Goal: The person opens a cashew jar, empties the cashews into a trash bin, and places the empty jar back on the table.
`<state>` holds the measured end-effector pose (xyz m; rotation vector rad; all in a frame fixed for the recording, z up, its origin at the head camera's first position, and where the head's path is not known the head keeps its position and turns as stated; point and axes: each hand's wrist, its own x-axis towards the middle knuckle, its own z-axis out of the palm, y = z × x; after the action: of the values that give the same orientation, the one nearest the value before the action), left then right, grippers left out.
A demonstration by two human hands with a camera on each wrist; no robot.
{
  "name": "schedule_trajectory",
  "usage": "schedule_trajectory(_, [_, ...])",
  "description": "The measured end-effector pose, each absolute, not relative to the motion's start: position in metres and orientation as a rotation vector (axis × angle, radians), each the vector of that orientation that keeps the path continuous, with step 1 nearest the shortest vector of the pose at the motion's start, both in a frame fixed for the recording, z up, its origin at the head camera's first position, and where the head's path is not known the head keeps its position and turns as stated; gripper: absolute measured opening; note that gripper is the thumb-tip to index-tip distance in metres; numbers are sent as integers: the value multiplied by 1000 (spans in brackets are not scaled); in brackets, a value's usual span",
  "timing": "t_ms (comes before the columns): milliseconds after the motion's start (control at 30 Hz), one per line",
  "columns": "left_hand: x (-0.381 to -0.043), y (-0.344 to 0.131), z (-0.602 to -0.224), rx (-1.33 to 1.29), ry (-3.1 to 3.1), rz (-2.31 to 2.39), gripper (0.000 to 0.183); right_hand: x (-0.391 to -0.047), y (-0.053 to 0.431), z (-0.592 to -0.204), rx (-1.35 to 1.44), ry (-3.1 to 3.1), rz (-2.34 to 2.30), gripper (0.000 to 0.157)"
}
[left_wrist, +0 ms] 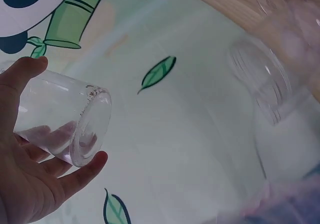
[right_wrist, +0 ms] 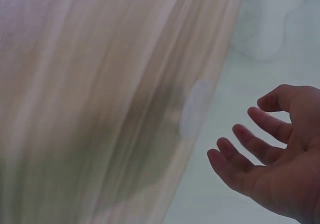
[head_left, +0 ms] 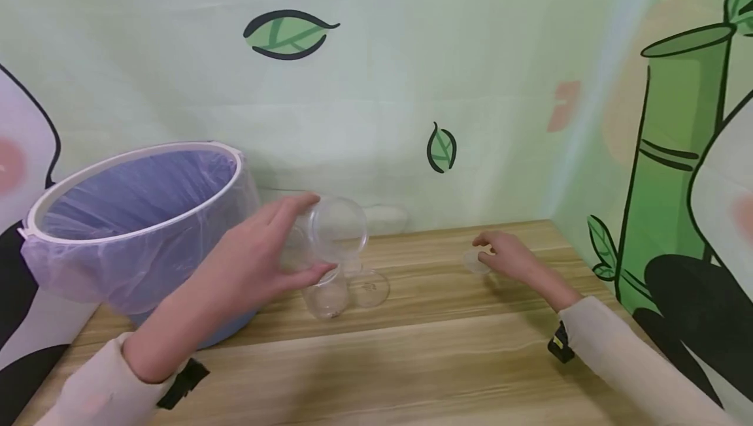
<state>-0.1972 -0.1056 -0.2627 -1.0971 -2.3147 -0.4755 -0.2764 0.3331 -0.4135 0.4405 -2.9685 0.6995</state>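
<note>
My left hand [head_left: 250, 253] grips a clear round jar [head_left: 339, 200] between thumb and fingers, raised above the table beside the bin. In the left wrist view this jar [left_wrist: 60, 96] lies sideways in the hand, its thick rim or base facing out. Below it on the table stand another clear jar [head_left: 327, 300] and a clear round piece [head_left: 370, 289] with dark marks. Over at the right, my right hand [head_left: 508, 256] hovers with loosely bent fingers beside a flat clear disc [head_left: 473, 261]. The right wrist view shows a gap between these fingers and the pale disc [right_wrist: 194, 109].
A blue bin [head_left: 138, 240] lined with a translucent purple bag stands at the left, its rim high above the wooden table [head_left: 400, 374]. A printed cloth backdrop [head_left: 376, 86] with leaves and bamboo hangs behind and at the right.
</note>
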Motion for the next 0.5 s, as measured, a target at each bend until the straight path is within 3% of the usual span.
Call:
schedule_trajectory(200, [-196, -79, -285, -1043, -2446, -779, 77, -279, 335, -423, 266, -3052, 698, 45])
schedule_trajectory(500, [-218, -34, -362, -957, -2505, -1525, 62, -285, 320, -433, 200, -3127, 803, 51])
